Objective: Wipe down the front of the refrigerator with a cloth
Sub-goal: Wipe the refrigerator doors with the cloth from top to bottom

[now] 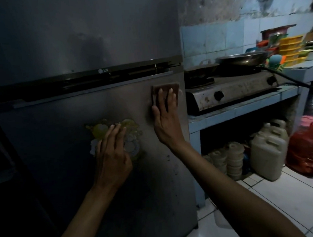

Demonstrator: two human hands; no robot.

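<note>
A grey two-door refrigerator [62,125] fills the left and middle of the head view. My right hand [166,119] lies flat on a folded brown cloth [174,88] and presses it against the lower door's upper right corner, just under the gap between the doors. My left hand [111,153] rests with its fingers spread on the lower door, over a worn yellow and white sticker [132,137]. It holds nothing.
Right of the refrigerator stands a tiled counter [244,107] with a gas stove [230,92], a wok [241,59] and stacked plastic baskets [290,49]. Under it sit plastic jugs [267,150]. A red bag [310,151] lies on the white tiled floor [289,201].
</note>
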